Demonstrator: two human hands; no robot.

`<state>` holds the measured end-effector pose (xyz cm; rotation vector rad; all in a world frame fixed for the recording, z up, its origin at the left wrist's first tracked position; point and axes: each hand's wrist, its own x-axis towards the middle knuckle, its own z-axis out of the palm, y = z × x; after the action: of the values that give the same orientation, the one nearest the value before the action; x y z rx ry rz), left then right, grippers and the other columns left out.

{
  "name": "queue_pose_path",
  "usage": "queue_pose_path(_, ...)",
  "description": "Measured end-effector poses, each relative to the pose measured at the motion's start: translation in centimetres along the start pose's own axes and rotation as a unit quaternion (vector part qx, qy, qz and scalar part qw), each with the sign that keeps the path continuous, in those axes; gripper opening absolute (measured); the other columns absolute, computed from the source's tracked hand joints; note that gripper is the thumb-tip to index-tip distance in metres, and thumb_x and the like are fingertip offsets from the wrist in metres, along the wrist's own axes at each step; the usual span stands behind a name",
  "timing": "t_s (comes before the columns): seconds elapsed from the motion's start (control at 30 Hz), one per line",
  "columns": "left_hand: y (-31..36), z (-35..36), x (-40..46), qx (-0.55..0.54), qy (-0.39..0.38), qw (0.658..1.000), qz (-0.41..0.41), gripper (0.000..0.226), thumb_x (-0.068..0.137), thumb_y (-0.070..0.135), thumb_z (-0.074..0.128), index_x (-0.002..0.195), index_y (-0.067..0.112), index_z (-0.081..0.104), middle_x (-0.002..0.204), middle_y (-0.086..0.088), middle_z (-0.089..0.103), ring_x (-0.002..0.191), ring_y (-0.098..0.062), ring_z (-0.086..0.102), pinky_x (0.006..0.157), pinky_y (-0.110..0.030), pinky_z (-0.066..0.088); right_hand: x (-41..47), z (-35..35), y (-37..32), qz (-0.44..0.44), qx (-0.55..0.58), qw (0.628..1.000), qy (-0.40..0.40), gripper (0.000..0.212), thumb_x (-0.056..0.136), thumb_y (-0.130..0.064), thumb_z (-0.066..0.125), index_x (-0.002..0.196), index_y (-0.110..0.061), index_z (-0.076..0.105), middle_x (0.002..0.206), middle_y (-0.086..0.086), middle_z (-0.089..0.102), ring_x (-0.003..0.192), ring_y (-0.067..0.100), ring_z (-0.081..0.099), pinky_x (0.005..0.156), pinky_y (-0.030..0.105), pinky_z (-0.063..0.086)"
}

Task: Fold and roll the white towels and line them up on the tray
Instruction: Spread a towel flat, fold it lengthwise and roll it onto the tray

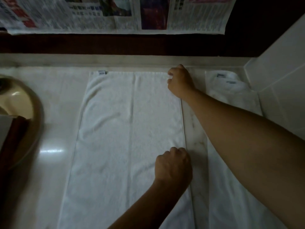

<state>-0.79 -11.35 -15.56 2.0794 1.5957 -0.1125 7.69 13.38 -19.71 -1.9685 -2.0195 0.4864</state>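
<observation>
A white towel (125,129) lies flat and lengthwise on the pale counter (54,123), a small label at its far left corner. My right hand (179,81) pinches the towel's far right corner. My left hand (173,164) is closed on the towel's right edge, nearer to me. A crease runs down the towel's middle. More white towels (231,90) lie stacked to the right, partly under my right forearm. A dark tray edge (14,138) shows at the far left.
A round basin (19,103) sits at the left edge of the counter. Newspaper sheets (115,14) hang on the dark wall behind. A white tiled wall (277,66) closes the right side.
</observation>
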Motion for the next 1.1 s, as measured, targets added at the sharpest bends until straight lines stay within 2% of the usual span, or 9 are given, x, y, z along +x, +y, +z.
queue_pose_path(0.23, -0.1, -0.5, 0.9, -0.036, -0.025, 0.999, -0.017, 0.023, 0.097, 0.021, 0.05, 0.076, 0.016, 0.043, 0.07, 0.003, 0.047, 0.059, -0.014, 0.047, 0.055, -0.027, 0.039, 0.6, -0.6, -0.1, 0.078, -0.02, 0.996, -0.031, 0.052, 0.092, -0.02, 0.061, 0.141, -0.009, 0.049, 0.146, 0.011, 0.038, 0.133, 0.03, 0.038, 0.101, 0.035, 0.042)
queue_pose_path(0.37, -1.8, -0.6, 0.6, -0.176, 0.019, 0.982, -0.06, 0.019, 0.091, 0.032, 0.059, 0.078, 0.019, 0.054, 0.07, 0.006, 0.056, 0.059, -0.01, 0.055, 0.051, -0.021, 0.043, 0.7, -1.2, -0.6, 0.17, 0.12, 0.978, -0.027, 0.035, 0.084, -0.009, 0.056, 0.118, -0.005, 0.061, 0.109, 0.01, 0.063, 0.095, 0.025, 0.063, 0.071, 0.026, 0.048)
queue_pose_path(0.43, -2.8, -0.7, 0.1, -0.289, 0.051, 0.951, -0.094, 0.019, 0.088, 0.031, 0.067, 0.075, 0.021, 0.056, 0.066, 0.008, 0.057, 0.056, -0.005, 0.055, 0.05, -0.016, 0.042, 0.5, -1.3, -1.1, 0.203, 0.179, 0.963, -0.016, 0.006, 0.084, -0.006, 0.055, 0.083, -0.012, 0.053, 0.077, -0.003, 0.05, 0.064, 0.014, 0.05, 0.053, 0.018, 0.037)
queue_pose_path(0.5, -3.8, -1.0, -0.6, -0.394, 0.083, 0.905, -0.138, 0.02, 0.086, 0.025, 0.07, 0.072, 0.021, 0.057, 0.064, 0.004, 0.06, 0.053, -0.006, 0.057, 0.049, -0.015, 0.047, 0.4, -1.6, -1.8, 0.202, 0.238, 0.95, 0.009, 0.026, 0.084, -0.004, 0.056, 0.067, -0.015, 0.039, 0.068, -0.005, 0.038, 0.057, 0.012, 0.038, 0.05, 0.019, 0.029)
queue_pose_path(0.57, -4.6, -1.7, -1.4, -0.505, 0.095, 0.835, -0.198, 0.01, 0.087, 0.018, 0.067, 0.079, 0.016, 0.062, 0.07, -0.004, 0.067, 0.063, -0.019, 0.068, 0.059, -0.032, 0.06, -0.2, -2.3, -3.1, 0.173, 0.275, 0.945, 0.031, 0.006, 0.084, -0.005, 0.06, 0.083, -0.008, 0.055, 0.079, -0.001, 0.05, 0.068, 0.016, 0.049, 0.055, 0.02, 0.036)
queue_pose_path(0.63, -5.4, -2.7, -2.3, -0.576, 0.104, 0.774, -0.241, 0.008, 0.089, 0.013, 0.06, 0.082, 0.011, 0.065, 0.076, -0.009, 0.069, 0.071, -0.028, 0.069, 0.063, -0.039, 0.059, -0.8, -3.1, -4.6, 0.134, 0.316, 0.939, 0.027, 0.031, 0.087, -0.005, 0.062, 0.117, -0.013, 0.059, 0.106, -0.002, 0.054, 0.089, 0.015, 0.055, 0.061, 0.02, 0.044)
queue_pose_path(0.73, -7.0, -3.9, -3.8, -0.614, 0.132, 0.737, -0.25, 0.017, 0.089, 0.014, 0.057, 0.08, 0.006, 0.068, 0.076, -0.011, 0.068, 0.07, -0.023, 0.064, 0.061, -0.034, 0.052, -1.5, -3.9, -7.3, 0.09, 0.349, 0.932, 0.036, 0.03, 0.088, -0.002, 0.06, 0.115, -0.016, 0.063, 0.116, 0.003, 0.058, 0.089, 0.014, 0.057, 0.066, 0.021, 0.046)
queue_pose_path(0.87, -10.1, -5.5, -6.2, -0.598, 0.168, 0.754, -0.214, 0.035, 0.093, 0.025, 0.06, 0.072, -0.003, 0.058, 0.061, -0.008, 0.058, 0.057, -0.017, 0.052, 0.049, -0.028, 0.042, -1.9, -4.6, -11.7, 0.103, 0.39, 0.914, 0.031, 0.014, 0.091, -0.004, 0.058, 0.098, -0.014, 0.066, 0.091, 0.012, 0.067, 0.063, 0.017, 0.061, 0.042, 0.016, 0.042)
queue_pose_path(1.1, -16.9, -7.4, -8.8, -0.557, 0.161, 0.798, -0.165, 0.039, 0.098, 0.027, 0.056, 0.077, -0.006, 0.057, 0.061, -0.01, 0.059, 0.048, -0.019, 0.055, 0.048, -0.029, 0.045, -1.2, -2.6, -19.0, 0.084, 0.389, 0.917, -0.025, 0.009, 0.082, -0.008, 0.067, 0.091, -0.01, 0.07, 0.085, 0.009, 0.073, 0.077, 0.019, 0.068, 0.062, 0.024, 0.045)
